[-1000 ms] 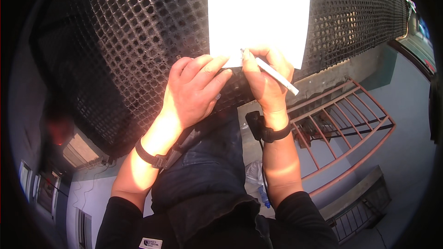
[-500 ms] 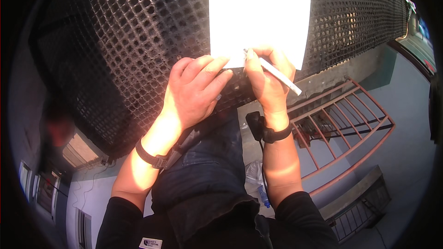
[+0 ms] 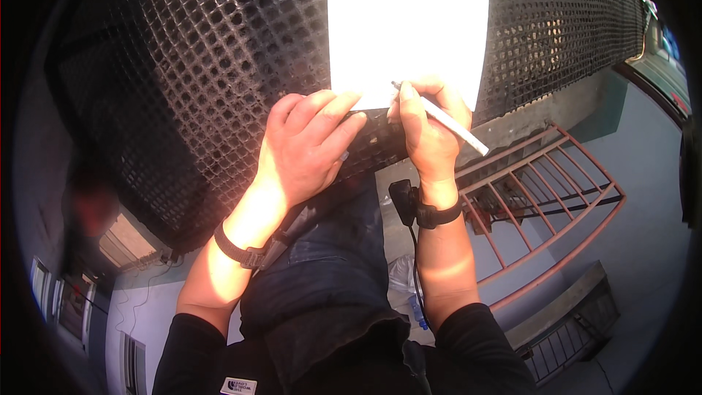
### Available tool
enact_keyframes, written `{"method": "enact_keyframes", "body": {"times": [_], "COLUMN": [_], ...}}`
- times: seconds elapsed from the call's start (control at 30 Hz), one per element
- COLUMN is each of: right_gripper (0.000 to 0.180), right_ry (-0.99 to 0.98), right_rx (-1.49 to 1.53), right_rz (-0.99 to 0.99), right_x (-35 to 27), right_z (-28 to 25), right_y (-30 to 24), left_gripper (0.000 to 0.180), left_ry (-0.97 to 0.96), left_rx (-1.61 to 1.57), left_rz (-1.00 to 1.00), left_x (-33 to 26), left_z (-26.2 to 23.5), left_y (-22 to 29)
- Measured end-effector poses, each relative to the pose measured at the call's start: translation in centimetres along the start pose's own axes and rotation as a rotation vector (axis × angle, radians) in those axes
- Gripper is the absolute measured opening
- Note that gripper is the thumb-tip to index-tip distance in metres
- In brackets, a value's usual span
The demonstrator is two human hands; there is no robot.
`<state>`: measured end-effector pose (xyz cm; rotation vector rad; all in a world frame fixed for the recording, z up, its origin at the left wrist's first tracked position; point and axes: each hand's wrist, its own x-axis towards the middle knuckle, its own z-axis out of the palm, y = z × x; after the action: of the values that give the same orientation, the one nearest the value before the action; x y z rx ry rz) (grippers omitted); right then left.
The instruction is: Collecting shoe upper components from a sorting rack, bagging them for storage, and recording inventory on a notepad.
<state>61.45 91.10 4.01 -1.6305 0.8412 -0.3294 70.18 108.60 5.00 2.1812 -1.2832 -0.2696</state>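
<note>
A sheet of white paper (image 3: 406, 22), glaring in the sunlight, lies on a black mesh surface (image 3: 219, 36). My right hand (image 3: 433, 128) is closed round a white pen (image 3: 459, 129); its dark tip meets the paper near the lower edge, and its back end sticks out past my hand. At the paper's lower left corner rests my left hand (image 3: 307, 143), fingers stretched out and their tips on the sheet's edge. My left thumb is mostly hidden, and a small pale bit of something shows beside that palm. Any marks on the sheet are lost in the glare.
Beyond my right arm stands a reddish metal railing (image 3: 541, 205). A clear plastic bag (image 3: 402, 274) and a blue-capped bottle (image 3: 418, 312) lie below, beside my leg. A blurred person (image 3: 93, 205) is at the far left. A black device with a cable (image 3: 404, 201) is strapped to my right wrist.
My right hand and the pen have shifted slightly to the right and down along the paper's lower edge. The paper has slid a touch left; my left hand is almost still.
</note>
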Motion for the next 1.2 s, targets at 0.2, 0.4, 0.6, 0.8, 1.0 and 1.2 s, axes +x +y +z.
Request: {"method": "enact_keyframes", "body": {"times": [0.2,0.4,0.6,0.8,1.0,1.2], "right_gripper": [0.01,0.012,0.012,0.011,0.012,0.011], "right_ry": [-0.001,-0.009,-0.008,0.024,0.006,-0.017], "right_rx": [-0.206,-0.228,-0.299,-0.262,-0.251,-0.29], "right_rz": [-0.142,-0.131,-0.156,-0.123,-0.094,-0.116], "right_x": [0.2,0.3,0.5,0.3,0.5,0.5], "right_z": [-0.5,0.2,0.3,0.2,0.4,0.1], "right_y": [-0.1,-0.7,-1.4,-0.8,-1.0,-0.9], "left_gripper": [0.038,0.038,0.04,0.04,0.04,0.04], "left_ry": [0.004,0.009,0.0,-0.01,-0.004,-0.007], "left_rx": [0.007,0.004,0.001,-0.009,-0.006,-0.009], "left_rz": [0.003,0.008,0.005,0.0,0.006,0.006], "left_x": [0.0,0.1,0.2,0.3,0.2,0.2], "left_z": [0.2,0.2,0.1,-0.1,0.0,0.1], "left_y": [-0.1,0.0,0.2,0.1,0.0,0.0]}}
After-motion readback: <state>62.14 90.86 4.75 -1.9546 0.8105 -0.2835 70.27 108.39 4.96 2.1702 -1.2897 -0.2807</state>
